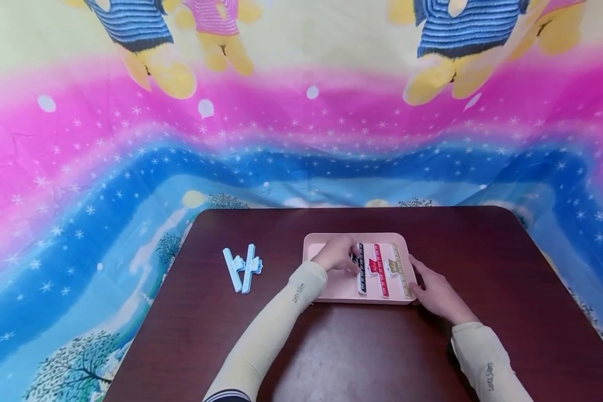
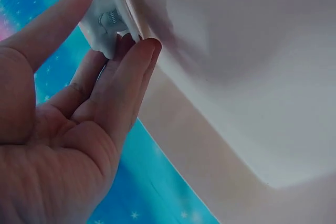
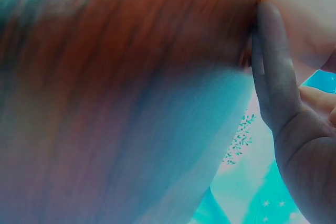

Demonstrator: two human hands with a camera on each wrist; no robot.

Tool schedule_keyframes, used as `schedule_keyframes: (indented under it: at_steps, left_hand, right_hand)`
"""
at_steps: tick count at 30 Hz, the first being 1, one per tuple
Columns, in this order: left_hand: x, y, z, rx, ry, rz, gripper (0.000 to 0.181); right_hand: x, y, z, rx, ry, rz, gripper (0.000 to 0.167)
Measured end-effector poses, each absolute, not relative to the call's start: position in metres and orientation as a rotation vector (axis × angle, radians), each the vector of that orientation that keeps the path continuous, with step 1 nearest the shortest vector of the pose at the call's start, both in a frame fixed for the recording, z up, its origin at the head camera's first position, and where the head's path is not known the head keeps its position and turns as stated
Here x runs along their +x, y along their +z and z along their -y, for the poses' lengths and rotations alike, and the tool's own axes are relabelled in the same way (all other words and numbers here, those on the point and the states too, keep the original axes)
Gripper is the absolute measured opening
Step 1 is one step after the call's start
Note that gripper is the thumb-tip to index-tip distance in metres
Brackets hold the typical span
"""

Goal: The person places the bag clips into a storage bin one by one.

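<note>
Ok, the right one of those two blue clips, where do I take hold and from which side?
Probably pinch the blue clip by its tab, from the right: it sticks out that way from the long bar, while the other blue clip lies close on the left.

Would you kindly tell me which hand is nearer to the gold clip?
The right hand: it rests against the right edge of the tray, just beside the gold clip. The left hand is farther off, at the black clip, beyond the red clip.
</note>
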State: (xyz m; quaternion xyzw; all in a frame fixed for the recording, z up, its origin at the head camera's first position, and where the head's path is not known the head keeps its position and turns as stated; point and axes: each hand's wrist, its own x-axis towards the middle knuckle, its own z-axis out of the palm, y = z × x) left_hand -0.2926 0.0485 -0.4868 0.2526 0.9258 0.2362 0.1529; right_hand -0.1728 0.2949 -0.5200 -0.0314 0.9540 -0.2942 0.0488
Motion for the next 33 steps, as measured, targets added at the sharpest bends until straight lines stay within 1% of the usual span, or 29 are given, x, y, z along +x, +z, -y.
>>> schedule_keyframes:
  at_steps: [8, 14, 23, 33]
  left_hand:
    - [-0.291, -0.485, -0.049, 0.750, 0.636, -2.661, 0.034]
    - [-0.293, -0.488, -0.047, 0.803, 0.570, -2.681, 0.038]
    - [-0.296, -0.493, -0.046, 0.744, 0.669, -2.653, 0.037]
    - [-0.296, -0.496, -0.043, 0.779, 0.639, -2.671, 0.041]
  right_hand:
    - [-0.174, -0.521, -0.295, -0.110, -0.915, -2.901, 0.073]
    - [-0.174, -0.521, -0.294, -0.093, -0.912, -2.885, 0.073]
    - [-0.173, -0.520, -0.295, -0.122, -0.894, -2.919, 0.072]
    - [-0.171, -0.519, -0.294, -0.124, -0.891, -2.932, 0.072]
